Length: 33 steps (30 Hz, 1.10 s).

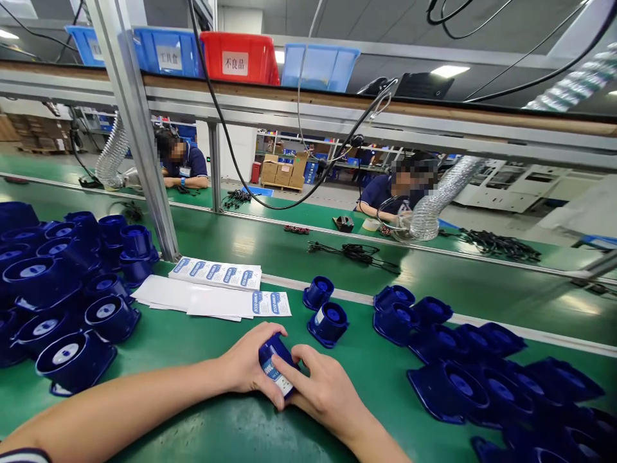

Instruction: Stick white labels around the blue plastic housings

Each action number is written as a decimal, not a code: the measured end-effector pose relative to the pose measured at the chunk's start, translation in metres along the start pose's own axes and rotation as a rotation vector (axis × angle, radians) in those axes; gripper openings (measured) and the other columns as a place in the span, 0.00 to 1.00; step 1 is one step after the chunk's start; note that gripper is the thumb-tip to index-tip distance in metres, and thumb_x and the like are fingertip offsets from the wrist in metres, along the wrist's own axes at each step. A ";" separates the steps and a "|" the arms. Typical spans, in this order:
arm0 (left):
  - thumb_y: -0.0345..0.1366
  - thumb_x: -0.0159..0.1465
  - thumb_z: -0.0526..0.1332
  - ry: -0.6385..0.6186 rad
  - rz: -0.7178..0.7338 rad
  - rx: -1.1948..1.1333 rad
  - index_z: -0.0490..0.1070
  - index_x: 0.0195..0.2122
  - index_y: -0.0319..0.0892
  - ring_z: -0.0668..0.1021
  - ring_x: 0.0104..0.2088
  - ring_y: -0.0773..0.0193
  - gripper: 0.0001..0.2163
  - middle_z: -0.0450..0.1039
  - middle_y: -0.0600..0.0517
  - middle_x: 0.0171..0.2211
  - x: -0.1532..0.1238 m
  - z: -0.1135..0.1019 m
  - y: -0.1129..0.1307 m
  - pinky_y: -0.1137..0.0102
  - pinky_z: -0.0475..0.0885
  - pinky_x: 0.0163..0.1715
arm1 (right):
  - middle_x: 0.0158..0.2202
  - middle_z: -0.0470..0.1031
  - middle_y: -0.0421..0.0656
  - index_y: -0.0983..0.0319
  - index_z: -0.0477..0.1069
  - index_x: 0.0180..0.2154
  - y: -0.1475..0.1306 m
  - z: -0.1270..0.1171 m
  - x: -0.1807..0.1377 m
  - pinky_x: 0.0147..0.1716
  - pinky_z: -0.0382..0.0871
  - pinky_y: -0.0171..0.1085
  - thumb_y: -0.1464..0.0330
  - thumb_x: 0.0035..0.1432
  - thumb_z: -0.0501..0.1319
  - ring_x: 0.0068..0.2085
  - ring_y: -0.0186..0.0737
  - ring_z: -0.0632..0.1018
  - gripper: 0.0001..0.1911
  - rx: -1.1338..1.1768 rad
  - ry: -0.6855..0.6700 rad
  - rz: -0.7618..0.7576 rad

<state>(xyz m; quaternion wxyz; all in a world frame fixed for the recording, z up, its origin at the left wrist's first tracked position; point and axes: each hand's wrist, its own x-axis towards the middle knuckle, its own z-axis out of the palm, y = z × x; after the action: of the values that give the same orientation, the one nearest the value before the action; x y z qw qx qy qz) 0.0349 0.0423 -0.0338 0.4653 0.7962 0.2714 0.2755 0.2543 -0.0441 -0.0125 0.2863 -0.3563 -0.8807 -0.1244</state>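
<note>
Close in front of me, a dark blue round plastic housing (270, 349) with a blue-and-white label (276, 372) on its side is held tilted above the green bench. My left hand (250, 363) is closed around it, thumb at the near end and fingers over the far end. My right hand (321, 382) grips it from the right, with a finger lying on the label. The side facing the bench is hidden. Just beyond my hands stand two similar housings, the nearer housing (328, 323) showing a white label edge. Sheets of printed labels (272, 303) lie beyond my left hand.
Many blue housings (65, 357) are piled at the left, and more housings (456, 386) spread over the right. A metal post (139, 128) rises behind the label sheets. A black cable (231, 161) hangs overhead. Two people work across the bench, near black cords (359, 253).
</note>
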 end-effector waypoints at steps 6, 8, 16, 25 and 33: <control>0.60 0.33 0.82 -0.005 -0.023 -0.013 0.68 0.57 0.45 0.74 0.50 0.47 0.51 0.72 0.46 0.52 -0.001 -0.001 0.007 0.56 0.70 0.55 | 0.30 0.70 0.42 0.67 0.75 0.54 -0.002 0.000 -0.001 0.23 0.55 0.40 0.63 0.75 0.59 0.27 0.40 0.70 0.15 0.043 0.051 -0.055; 0.59 0.34 0.82 -0.005 -0.040 -0.023 0.68 0.56 0.45 0.74 0.49 0.48 0.50 0.72 0.46 0.52 -0.001 -0.002 0.010 0.57 0.69 0.54 | 0.29 0.70 0.41 0.68 0.75 0.51 -0.002 -0.002 -0.003 0.22 0.53 0.41 0.64 0.76 0.59 0.26 0.39 0.69 0.14 0.060 0.041 -0.077; 0.56 0.37 0.82 0.017 -0.102 -0.107 0.67 0.57 0.46 0.73 0.42 0.54 0.47 0.72 0.51 0.44 -0.001 -0.003 0.008 0.62 0.71 0.45 | 0.22 0.65 0.37 0.66 0.77 0.42 0.001 -0.020 -0.010 0.21 0.51 0.41 0.52 0.72 0.63 0.22 0.37 0.64 0.22 0.097 0.059 -0.194; 0.75 0.61 0.52 -0.059 -0.112 -0.434 0.65 0.63 0.42 0.79 0.34 0.58 0.44 0.74 0.42 0.48 -0.003 0.005 0.009 0.61 0.80 0.34 | 0.56 0.75 0.57 0.63 0.65 0.67 0.009 -0.006 0.001 0.50 0.77 0.55 0.70 0.69 0.65 0.52 0.56 0.76 0.28 -0.053 0.152 -0.034; 0.41 0.67 0.66 0.076 -0.091 0.757 0.58 0.74 0.38 0.59 0.73 0.32 0.36 0.55 0.32 0.73 -0.018 0.010 0.037 0.38 0.56 0.71 | 0.60 0.74 0.56 0.61 0.53 0.74 0.042 -0.020 -0.016 0.51 0.78 0.59 0.67 0.71 0.61 0.54 0.62 0.75 0.36 -0.194 0.048 0.247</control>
<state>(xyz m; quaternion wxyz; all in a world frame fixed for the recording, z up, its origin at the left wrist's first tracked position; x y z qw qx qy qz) 0.0350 0.0086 -0.0087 0.1397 0.8880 0.4061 0.1644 0.3010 -0.0313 -0.0053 0.2845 -0.4850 -0.8068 -0.1813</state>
